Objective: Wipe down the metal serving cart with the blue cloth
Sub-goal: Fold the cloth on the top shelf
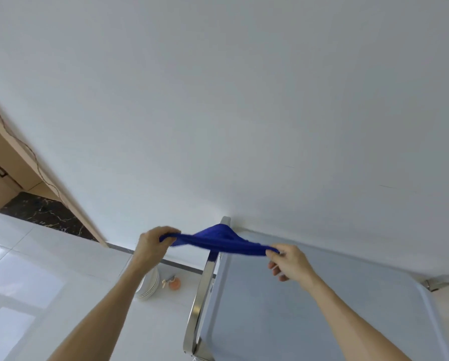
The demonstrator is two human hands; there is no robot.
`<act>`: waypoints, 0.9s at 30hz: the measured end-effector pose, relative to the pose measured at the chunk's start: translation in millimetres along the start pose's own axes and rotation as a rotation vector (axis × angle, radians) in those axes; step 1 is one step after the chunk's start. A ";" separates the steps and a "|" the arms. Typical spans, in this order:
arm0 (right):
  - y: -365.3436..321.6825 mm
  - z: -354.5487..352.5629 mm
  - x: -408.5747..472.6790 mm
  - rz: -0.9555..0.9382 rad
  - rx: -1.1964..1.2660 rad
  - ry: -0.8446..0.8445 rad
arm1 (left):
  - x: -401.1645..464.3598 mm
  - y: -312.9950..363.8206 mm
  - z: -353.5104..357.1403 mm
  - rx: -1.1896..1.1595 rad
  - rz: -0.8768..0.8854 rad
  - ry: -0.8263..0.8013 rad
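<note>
The blue cloth [219, 242] is stretched in the air between my two hands, above the far left corner of the metal serving cart [309, 303]. My left hand [152, 244] pinches the cloth's left end, out past the cart's left side. My right hand [288, 261] pinches the right end over the cart's flat top, its lower fingers loose. The cart's shiny handle rail [201, 293] runs along its left edge. The cloth's middle bulges upward and hides the rail's far end.
The cart stands against a white wall [244, 100]. On the white tiled floor to its left lie a stack of white plates [149, 285] and a small orange object [175, 282]. A wooden door frame [23, 157] is at far left.
</note>
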State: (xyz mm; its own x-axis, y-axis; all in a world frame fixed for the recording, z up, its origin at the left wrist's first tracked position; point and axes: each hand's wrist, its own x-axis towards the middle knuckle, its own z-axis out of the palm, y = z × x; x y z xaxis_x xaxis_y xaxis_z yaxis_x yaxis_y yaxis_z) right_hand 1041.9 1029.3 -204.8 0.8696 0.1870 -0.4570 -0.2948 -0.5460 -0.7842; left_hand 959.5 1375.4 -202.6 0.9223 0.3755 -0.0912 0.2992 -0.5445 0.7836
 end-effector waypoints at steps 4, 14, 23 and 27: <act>53.8 40.3 -15.8 0.130 0.010 -0.062 | -34.3 -52.8 32.1 -0.015 -0.085 -0.064; 70.3 80.6 -18.0 0.178 -0.210 -0.279 | -49.3 -70.5 67.4 -0.091 -0.155 -0.311; 0.9 122.9 -3.9 0.175 0.382 -0.291 | -36.4 -13.4 92.0 -0.533 -0.304 -0.458; -13.9 135.4 3.5 0.147 0.414 -0.281 | -35.0 -8.9 97.4 -0.559 -0.297 -0.455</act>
State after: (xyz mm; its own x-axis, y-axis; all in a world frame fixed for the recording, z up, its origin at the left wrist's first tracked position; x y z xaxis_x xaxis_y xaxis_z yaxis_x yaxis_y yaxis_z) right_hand 995.4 1148.2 -252.3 0.6841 0.3752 -0.6255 -0.5875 -0.2246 -0.7774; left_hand 948.4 1294.1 -266.3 0.8688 0.0358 -0.4938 0.4928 0.0352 0.8695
